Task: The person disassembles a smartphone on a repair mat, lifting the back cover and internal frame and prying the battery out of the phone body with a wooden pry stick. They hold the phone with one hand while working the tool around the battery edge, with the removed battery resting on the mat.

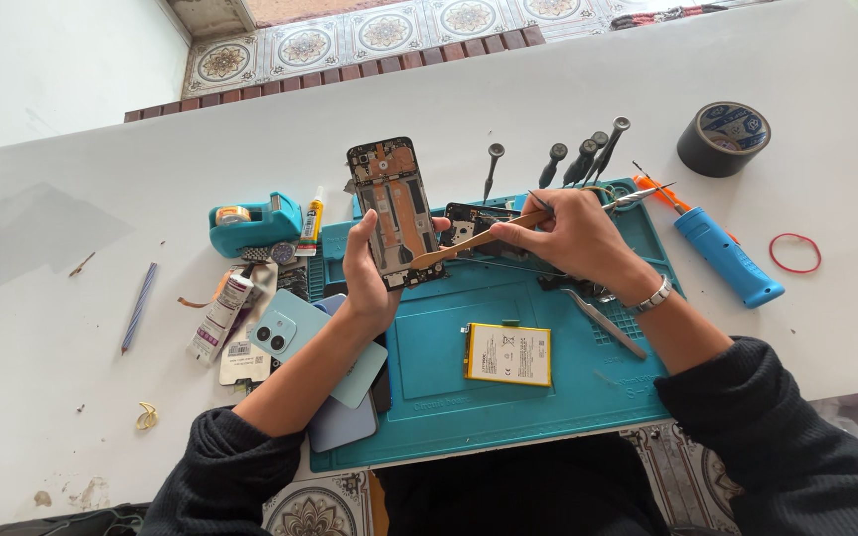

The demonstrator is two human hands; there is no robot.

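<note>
My left hand (367, 273) holds an opened phone frame (394, 208) upright above the teal work mat (449, 382), its bare insides facing me. My right hand (573, 233) grips a thin wooden pry stick (469, 243) whose tip touches the lower right part of the frame. Metal tweezers (638, 196) stick out of the same hand toward the right. A dark phone part (474, 223) lies on the mat just behind the stick. A yellow-labelled flat battery (508, 353) rests on the mat below my hands.
Several screwdrivers (573, 159) stand along the mat's far edge. A blue electric screwdriver (727, 256), red rubber band (794, 253) and tape roll (724, 138) lie right. A teal tape dispenser (250, 223), glue tubes (222, 313), light-blue phone back cover (300, 333) and pencil (138, 306) lie left.
</note>
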